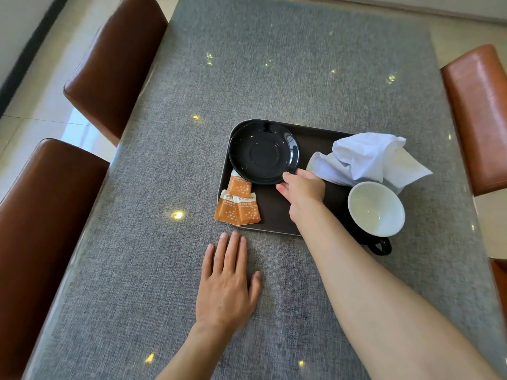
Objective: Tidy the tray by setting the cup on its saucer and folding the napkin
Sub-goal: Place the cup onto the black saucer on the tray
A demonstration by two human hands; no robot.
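Along the table's (274, 78) left edge stand two brown chairs (115, 69), one behind the other. Your left hand (227, 289) lies flat on the grey tabletop near its front edge, fingers straight and slightly spread, holding nothing; its fingertips stop just short of the tray's (315, 138) front left corner.

On the tray, three orange sachets (237, 205) sit at the front left corner, overlapping one another, the lowest ones reaching the tray's front rim and the top one tucked partly under the saucer. The black saucer (263, 153) fills the back left corner of the tray, its near side raised a little off the tray floor. Your right hand (301, 187) grips that near right rim: the thumb sits on top of the rim and the fingers curl beneath it, and your forearm crosses the tray's front edge.

To the right, the white napkin (367, 160) lies crumpled and unfolded at the back right of the tray, one flap hanging over the tray's right edge. In front of it, at the front right corner, the cup (375, 208) stands upright, white inside and black outside, with its handle pointing toward you over the tray's front edge. It touches the napkin and stands apart from the saucer.

Two more brown chairs (480, 116) line the table's right edge.
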